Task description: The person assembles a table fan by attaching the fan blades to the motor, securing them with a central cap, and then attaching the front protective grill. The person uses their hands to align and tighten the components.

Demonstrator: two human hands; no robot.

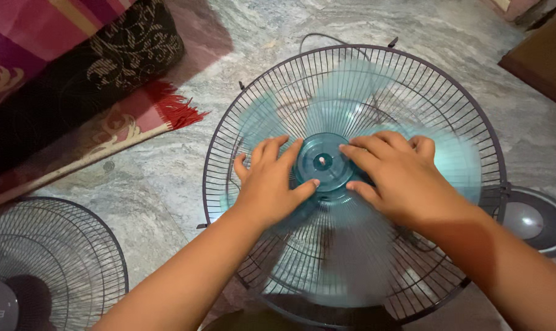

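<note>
Grey marbled stone floor [167, 178] lies under everything, with a red fringed rug [167, 110] and a dark patterned cushion [124, 55] at the top left. On the floor rests a round dark wire fan cage [229, 129], and inside it sits a see-through blue plastic fan blade [351, 245]. The blade looks blurry, so it seems to be turning. A finger could get bumped by a blade edge, or could slip into the wire gaps. The blade could also tip on the small metal pin [321, 160] in the middle and jam.

Both hands are spread open and flat, holding nothing tight. The left hand [268, 184] presses on the left side of the round blue hub [324, 162], with its thumb on the hub's lower edge. The right hand [394, 175] rests on the right side, fingertips touching the hub.

A second wire fan cage [75, 245] lies at the bottom left. A round grey fan base [535, 220] sits at the right.
</note>
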